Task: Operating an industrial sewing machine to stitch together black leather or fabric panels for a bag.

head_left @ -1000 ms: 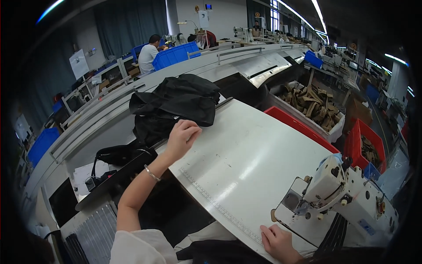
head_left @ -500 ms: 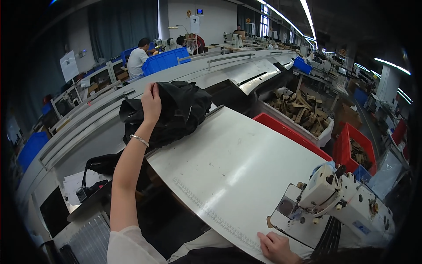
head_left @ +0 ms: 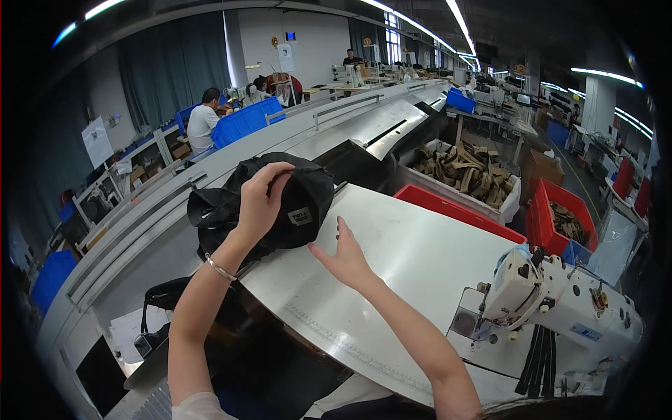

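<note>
A crumpled black fabric bundle point(head_left: 308, 192) lies at the far left corner of the white sewing table point(head_left: 399, 231), partly over its edge. A small white label shows on its facing side. My left hand point(head_left: 260, 203), a metal bangle on its wrist, has its fingers curled and closed on the upper part of the cloth. Just right of the bundle, my right hand point(head_left: 344, 257) hovers over the tabletop with thumb and fingers apart, holding nothing. The white sewing machine point(head_left: 518, 287) stands at the table's right end, with black straps point(head_left: 539, 360) hanging beside it.
Beyond the table are a red bin point(head_left: 448, 215), a white crate point(head_left: 504, 210) of brown straps and another red bin point(head_left: 537, 220). A curved grey rail point(head_left: 140, 248) runs along the left. A person in white point(head_left: 203, 126) sits by a blue bin point(head_left: 245, 122) farther off.
My right hand has left the table's near edge by the machine and reached forward to the bundle. My left hand has shifted slightly right and down; the fabric has turned, showing its label.
</note>
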### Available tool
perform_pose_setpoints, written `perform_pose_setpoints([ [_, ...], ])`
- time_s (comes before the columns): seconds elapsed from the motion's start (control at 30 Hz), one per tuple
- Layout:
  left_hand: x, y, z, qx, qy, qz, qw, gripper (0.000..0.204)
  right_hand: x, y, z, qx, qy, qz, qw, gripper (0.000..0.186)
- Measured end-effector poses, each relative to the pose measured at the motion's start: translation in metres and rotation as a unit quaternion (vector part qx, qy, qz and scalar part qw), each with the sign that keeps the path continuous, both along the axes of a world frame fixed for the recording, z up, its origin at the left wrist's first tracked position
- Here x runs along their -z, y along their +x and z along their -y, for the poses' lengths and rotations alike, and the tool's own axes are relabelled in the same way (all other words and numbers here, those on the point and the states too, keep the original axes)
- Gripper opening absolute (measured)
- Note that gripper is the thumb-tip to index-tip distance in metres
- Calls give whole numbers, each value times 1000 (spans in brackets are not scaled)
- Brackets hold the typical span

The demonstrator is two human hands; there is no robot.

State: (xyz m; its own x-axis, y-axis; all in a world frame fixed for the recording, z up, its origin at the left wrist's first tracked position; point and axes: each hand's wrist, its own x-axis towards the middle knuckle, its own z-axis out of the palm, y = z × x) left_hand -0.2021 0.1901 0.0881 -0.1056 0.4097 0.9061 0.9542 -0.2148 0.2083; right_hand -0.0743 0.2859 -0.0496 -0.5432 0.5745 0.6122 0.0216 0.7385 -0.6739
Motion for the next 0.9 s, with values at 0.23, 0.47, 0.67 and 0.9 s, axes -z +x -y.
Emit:
perform_pose_setpoints([
  [0.23,17,-68,15,272,-274,259,885,45,-23,-56,-20,-47,-277,-65,957,31],
  [0.47,90,-137,-29,-49,-498,128,856,45,-13,14,18,-136,-198,-143,960,30],
  [0.67,124,-144,-28,-141,-389,-8,910,32,-2,125,29,-87,-527,-141,834,27],
  [0.9,100,127,-5,229,-328,12,916,30,35,198,26,14,-677,-139,723,29],
])
